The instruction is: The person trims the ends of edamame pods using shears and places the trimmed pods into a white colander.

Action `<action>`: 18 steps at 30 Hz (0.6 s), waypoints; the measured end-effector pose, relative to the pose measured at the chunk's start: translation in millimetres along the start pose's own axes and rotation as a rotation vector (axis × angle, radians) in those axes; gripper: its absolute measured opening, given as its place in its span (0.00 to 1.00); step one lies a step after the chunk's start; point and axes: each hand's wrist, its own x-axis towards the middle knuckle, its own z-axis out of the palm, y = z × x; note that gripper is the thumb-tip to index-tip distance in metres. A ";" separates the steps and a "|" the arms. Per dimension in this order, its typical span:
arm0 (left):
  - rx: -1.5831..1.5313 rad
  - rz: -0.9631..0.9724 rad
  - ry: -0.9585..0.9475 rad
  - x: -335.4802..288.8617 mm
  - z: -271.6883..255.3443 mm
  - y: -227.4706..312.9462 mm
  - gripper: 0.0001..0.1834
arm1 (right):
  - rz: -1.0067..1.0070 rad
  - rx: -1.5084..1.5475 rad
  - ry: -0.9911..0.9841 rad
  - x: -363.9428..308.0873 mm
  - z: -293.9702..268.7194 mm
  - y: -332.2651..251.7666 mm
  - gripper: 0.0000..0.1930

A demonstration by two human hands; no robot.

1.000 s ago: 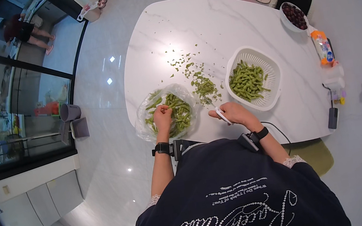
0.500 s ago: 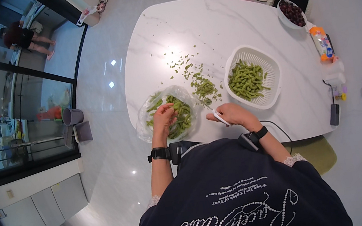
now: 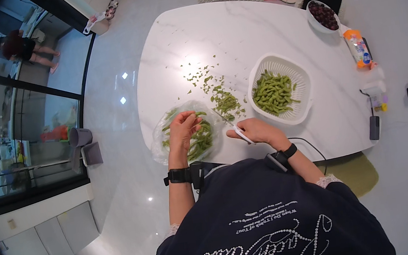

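Note:
Above a clear plastic bag (image 3: 160, 143) of green soybean pods, my left hand (image 3: 183, 130) pinches a single soybean pod (image 3: 201, 113) between thumb and fingers. My right hand (image 3: 257, 131) grips a pair of scissors (image 3: 240, 133) by the white handles. The blades point up and left toward that pod; whether they touch it is too small to tell. Trimmed green bits (image 3: 225, 102) lie in a loose heap just beyond the scissors and scatter toward the far side. A white slotted basket (image 3: 302, 77) to the right holds many soybean pods (image 3: 273, 94).
The white marble-patterned table (image 3: 167, 59) carries a bowl of dark round fruit (image 3: 323, 16) and an orange-and-white packet (image 3: 358, 49) along its right side. A black cable (image 3: 308, 144) runs by my right wrist. Chairs stand at the far edge. Another person (image 3: 23, 49) stands beyond glass doors.
My left hand has lifted from among the bagged pods and now holds one up near the scissor blades. My right hand stays near the same spot with the scissors.

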 end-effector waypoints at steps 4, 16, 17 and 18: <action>0.098 0.003 0.067 7.4 -6.6 -7.7 0.09 | 0.004 -0.001 0.012 -1.3 0.6 -1.3 0.34; -0.117 -0.104 -0.199 -7.9 46.3 4.5 0.10 | 0.024 0.053 0.035 -4.2 -3.3 -3.5 0.31; -0.112 -0.107 -0.214 -7.8 47.7 3.2 0.10 | 0.043 0.090 0.026 -5.0 -3.4 -2.7 0.32; -0.111 -0.107 -0.213 -6.7 47.6 1.3 0.10 | 0.062 0.127 0.018 -5.7 -3.6 -2.6 0.32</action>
